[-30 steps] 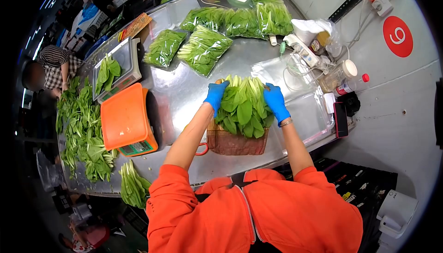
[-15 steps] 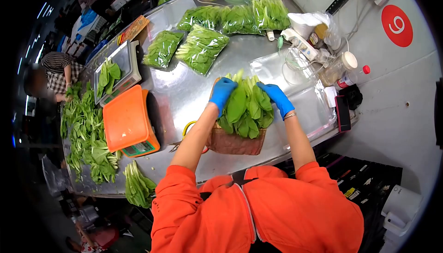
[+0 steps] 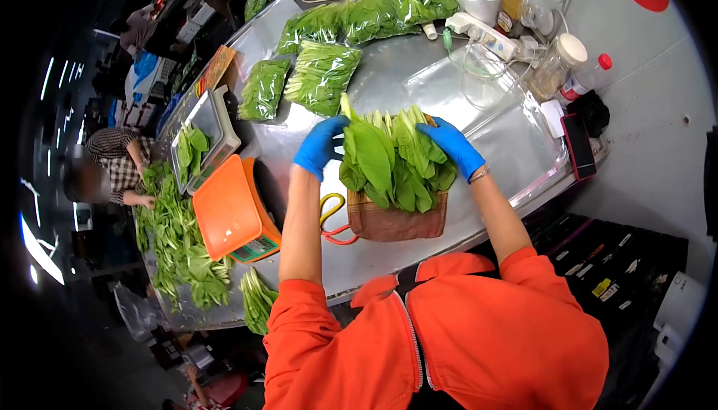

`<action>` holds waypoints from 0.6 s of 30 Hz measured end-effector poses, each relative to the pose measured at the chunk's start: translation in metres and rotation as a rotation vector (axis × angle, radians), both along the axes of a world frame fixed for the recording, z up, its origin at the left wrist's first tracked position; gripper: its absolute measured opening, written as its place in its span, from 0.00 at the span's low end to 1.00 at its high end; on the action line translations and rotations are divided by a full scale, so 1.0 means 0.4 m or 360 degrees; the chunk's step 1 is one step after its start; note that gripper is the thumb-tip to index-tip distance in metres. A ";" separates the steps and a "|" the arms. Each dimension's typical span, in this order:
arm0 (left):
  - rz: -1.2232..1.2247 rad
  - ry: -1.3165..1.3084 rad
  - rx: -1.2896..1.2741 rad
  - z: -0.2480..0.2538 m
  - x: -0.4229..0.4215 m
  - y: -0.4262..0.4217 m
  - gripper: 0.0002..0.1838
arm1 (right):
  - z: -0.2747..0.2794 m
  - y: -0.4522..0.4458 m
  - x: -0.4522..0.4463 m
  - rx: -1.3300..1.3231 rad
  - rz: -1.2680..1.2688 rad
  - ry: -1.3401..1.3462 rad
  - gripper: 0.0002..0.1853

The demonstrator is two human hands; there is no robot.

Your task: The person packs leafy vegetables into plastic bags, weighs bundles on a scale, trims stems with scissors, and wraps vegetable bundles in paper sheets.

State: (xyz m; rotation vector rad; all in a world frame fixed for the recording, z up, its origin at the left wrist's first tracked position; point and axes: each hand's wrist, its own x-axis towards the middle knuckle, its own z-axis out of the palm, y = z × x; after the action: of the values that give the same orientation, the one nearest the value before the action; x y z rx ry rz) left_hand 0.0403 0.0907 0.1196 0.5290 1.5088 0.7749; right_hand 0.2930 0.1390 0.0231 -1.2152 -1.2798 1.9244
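Note:
A bunch of leafy greens [image 3: 400, 159] lies on a folded brown cloth [image 3: 396, 219], pale stem ends pointing away from me and broad leaves toward me. My left hand [image 3: 321, 147], in a blue glove, is at the left edge of the bunch with its fingers curved and apart. On the other side, my right hand [image 3: 455, 148], also gloved in blue, has its fingers closed on the upper right of the greens; its fingertips are partly hidden by leaves. Scissors [image 3: 333, 219] with yellow and red handles lie left of the cloth.
An orange scale [image 3: 228, 208] and a second scale [image 3: 206, 141] with leaves on it stand to the left, beside a pile of loose greens [image 3: 179, 245]. Bagged greens [image 3: 323, 74] lie at the back. Clear plastic bags [image 3: 516, 141], a jar [image 3: 557, 66] and a power strip [image 3: 486, 36] are right.
My left hand has moved left from the stem ends to the side of the bunch, and its fingers have spread. My right hand stays at the right side. The camera view has shifted.

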 end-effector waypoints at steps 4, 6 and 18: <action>0.0051 -0.0241 0.0101 -0.032 -0.087 0.017 0.12 | 0.027 -0.009 0.006 0.0106 -0.0015 -0.0120 0.26; -0.0076 -0.0080 0.0130 0.019 -0.077 0.001 0.08 | 0.007 -0.004 0.005 0.0112 -0.0032 -0.0184 0.25; -0.0442 0.1820 0.0780 -0.155 0.185 -0.021 0.10 | 0.030 -0.004 0.003 0.0213 0.0010 -0.0272 0.23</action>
State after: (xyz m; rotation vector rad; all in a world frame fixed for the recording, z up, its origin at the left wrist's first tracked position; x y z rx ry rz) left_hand 0.1144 0.0825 0.0576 1.7164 2.1848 0.6265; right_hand 0.2943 0.1374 0.0351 -1.3302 -1.4756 1.7390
